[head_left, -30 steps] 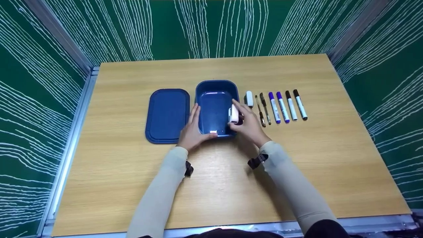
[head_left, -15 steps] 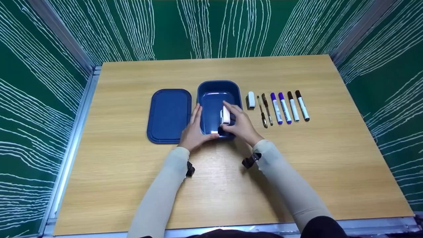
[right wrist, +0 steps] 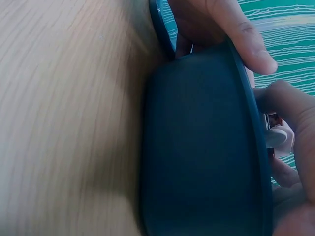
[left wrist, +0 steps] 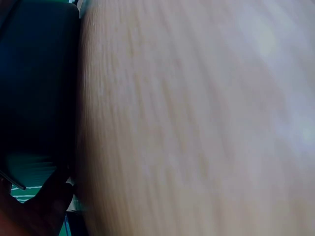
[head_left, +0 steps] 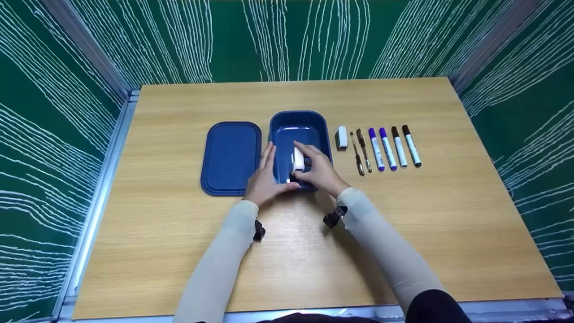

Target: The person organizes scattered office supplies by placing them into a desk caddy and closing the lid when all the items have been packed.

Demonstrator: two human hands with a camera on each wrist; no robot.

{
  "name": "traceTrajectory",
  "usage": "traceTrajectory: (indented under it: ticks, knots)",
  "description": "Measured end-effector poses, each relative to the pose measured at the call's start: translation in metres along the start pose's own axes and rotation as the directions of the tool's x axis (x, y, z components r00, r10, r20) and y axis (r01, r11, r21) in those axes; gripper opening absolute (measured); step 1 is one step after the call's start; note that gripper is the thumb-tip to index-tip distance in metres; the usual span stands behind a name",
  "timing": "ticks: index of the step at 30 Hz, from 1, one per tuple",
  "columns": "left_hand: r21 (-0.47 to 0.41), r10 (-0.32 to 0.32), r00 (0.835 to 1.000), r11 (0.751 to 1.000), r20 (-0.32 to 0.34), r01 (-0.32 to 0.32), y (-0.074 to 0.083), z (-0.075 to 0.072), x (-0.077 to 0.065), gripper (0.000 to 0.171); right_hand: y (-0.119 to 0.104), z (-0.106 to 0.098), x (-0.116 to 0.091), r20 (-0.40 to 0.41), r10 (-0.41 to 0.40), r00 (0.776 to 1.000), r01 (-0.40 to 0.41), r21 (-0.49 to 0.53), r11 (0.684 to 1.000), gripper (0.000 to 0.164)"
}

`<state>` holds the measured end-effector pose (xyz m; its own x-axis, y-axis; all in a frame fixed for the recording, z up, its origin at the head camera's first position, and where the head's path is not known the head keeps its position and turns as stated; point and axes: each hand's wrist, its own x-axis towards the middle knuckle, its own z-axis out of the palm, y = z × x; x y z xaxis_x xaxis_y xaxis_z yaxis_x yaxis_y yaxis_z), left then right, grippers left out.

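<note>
A deep blue plastic box (head_left: 298,119) stands open on the table. My left hand (head_left: 264,180) rests at its near left corner, fingers straight along the left side and thumb laid across the near rim. In the right wrist view, the left thumb (right wrist: 256,54) reaches over the box's rim. Inside the box opening, my right hand (head_left: 319,170) pinches a small white block with dark parts (head_left: 298,159) between thumb and fingers. Its underside is hidden by the fingers and box wall. A similar white block with a dark base (head_left: 342,137) stands just right of the box.
The flat blue lid (head_left: 231,157) lies left of the box. Right of the second block, two pens (head_left: 358,154), two purple-capped markers (head_left: 376,150) and two dark-capped markers (head_left: 399,147) lie in a row on the wooden table (head_left: 287,264). Green, white-streaked walls (head_left: 233,40) surround it.
My right hand has carried the white block left, from the box's right rim to over its middle. My left hand keeps its place at the corner.
</note>
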<state>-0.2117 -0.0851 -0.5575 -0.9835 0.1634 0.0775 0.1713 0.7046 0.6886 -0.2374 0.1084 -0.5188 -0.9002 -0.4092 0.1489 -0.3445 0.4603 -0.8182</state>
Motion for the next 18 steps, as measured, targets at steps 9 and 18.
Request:
traceTrajectory:
  ticks: [9, 18]
  knots:
    - [-0.006, 0.019, 1.000, 1.000, 0.004, -0.019, -0.002, 0.002, 0.001, 0.130, 0.001, 0.007, 0.008, 0.050, 0.025, 0.998, -0.022, -0.064, 0.998, 0.078]
    - [-0.019, 0.023, 1.000, 1.000, -0.007, -0.023, -0.001, 0.000, -0.001, 0.125, 0.003, 0.012, 0.016, 0.094, 0.060, 0.994, -0.044, -0.162, 0.986, 0.075]
